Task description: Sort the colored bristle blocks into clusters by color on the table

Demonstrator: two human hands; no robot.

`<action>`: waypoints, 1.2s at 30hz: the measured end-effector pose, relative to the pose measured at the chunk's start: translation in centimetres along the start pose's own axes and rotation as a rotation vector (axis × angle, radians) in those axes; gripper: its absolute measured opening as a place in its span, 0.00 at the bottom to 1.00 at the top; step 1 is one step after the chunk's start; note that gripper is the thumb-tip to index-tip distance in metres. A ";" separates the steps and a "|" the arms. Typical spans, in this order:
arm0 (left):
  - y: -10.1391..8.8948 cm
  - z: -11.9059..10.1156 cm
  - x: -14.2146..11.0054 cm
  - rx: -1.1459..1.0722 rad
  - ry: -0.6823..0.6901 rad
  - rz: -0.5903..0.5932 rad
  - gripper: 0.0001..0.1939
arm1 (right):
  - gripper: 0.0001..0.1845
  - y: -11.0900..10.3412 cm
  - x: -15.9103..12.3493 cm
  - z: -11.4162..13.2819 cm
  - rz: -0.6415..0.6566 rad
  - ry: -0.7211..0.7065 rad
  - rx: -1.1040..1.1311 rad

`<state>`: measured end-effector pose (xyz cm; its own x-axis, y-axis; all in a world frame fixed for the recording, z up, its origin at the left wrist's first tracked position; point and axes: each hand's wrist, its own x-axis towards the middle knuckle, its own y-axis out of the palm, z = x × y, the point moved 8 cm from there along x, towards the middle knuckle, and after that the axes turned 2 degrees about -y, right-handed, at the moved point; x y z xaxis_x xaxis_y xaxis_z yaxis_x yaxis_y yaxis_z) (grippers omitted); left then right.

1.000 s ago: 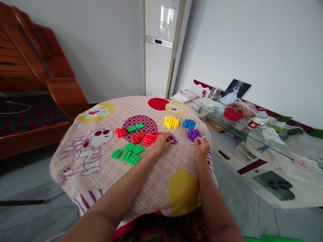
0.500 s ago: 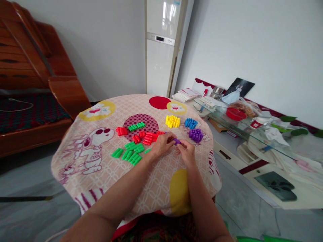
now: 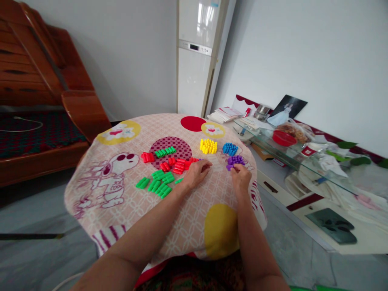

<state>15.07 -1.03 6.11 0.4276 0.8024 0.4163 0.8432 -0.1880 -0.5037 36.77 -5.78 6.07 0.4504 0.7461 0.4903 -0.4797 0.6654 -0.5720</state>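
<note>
Small coloured plastic pegs lie sorted on a cartoon-print cloth (image 3: 121,202) over a round table. Green pegs (image 3: 159,184) and red pegs (image 3: 178,165) lie to the left. Yellow pegs (image 3: 207,146), blue pegs (image 3: 229,148) and purple pegs (image 3: 235,161) stand in clusters farther back. My left hand (image 3: 197,173) rests on the cloth beside the red pegs, fingers curled; anything inside them is hidden. My right hand (image 3: 240,178) is at the near edge of the purple cluster, fingertips pinched on a purple peg.
A wooden sofa (image 3: 45,105) stands at the left. A tall white appliance (image 3: 197,60) stands against the back wall. To the right, a low glass table (image 3: 291,157) carries papers, a red bowl (image 3: 284,138), a photo and bags.
My right hand came over to my left hand, took the purple peg there, and has now moved back right to the purple cluster. My left hand stayed in place.
</note>
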 end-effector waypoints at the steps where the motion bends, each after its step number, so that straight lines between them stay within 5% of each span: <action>1: -0.1 0.0 0.0 0.007 0.002 -0.008 0.10 | 0.11 -0.1 0.6 0.2 0.023 -0.031 -0.118; 5: -0.3 -0.1 -0.1 0.040 0.011 -0.022 0.11 | 0.08 0.7 2.1 0.4 0.119 -0.077 -0.413; 12: -0.8 0.0 0.1 0.100 0.022 -0.047 0.11 | 0.11 1.2 1.9 0.5 0.126 -0.111 -0.512; 17: -5.9 2.2 0.3 0.117 -0.141 -0.321 0.15 | 0.13 1.5 0.6 3.0 0.113 -0.198 -0.372; 22: -9.5 4.9 -0.5 0.148 -0.315 -0.483 0.16 | 0.13 6.2 -0.4 7.5 0.320 -0.323 -0.311; 29: -9.0 5.1 -0.6 0.182 -0.310 -0.460 0.15 | 0.12 12.6 -0.7 11.1 0.586 -0.311 -0.316; 36: -9.0 5.3 -0.6 0.176 -0.305 -0.453 0.15 | 0.13 11.2 0.2 7.9 0.412 -0.105 0.054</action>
<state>5.54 3.18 6.43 -0.0995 0.9128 0.3960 0.8422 0.2892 -0.4550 25.49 2.05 4.96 0.1352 0.9464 0.2934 -0.6434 0.3091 -0.7004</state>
